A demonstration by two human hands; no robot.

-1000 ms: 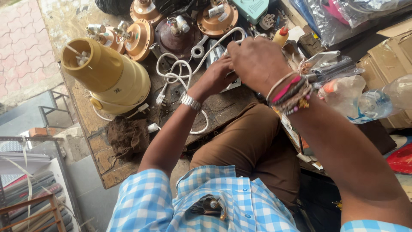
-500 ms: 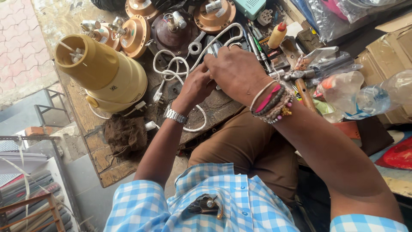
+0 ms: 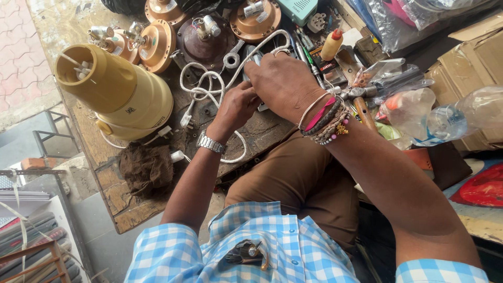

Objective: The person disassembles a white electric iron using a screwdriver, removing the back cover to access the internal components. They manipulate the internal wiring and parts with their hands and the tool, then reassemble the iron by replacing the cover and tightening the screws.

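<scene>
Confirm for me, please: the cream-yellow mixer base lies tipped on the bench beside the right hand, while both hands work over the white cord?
Not quite: the head view shows the cream-yellow mixer base tipped on the bench beside the left hand, not the right hand. Both hands do work over the white cord.

A white cord [image 3: 209, 86] lies in loose, tangled loops on the worktop [image 3: 126, 209], at about ten o'clock from the two hands. One strand arcs up and over toward twelve o'clock, curving past a ringed finger; another loop runs out at six o'clock under the wrist. A white plug [image 3: 185, 121] hangs off the coil at its seven o'clock side. Whatever small part sits between the fingers is hidden behind the hands.
</scene>
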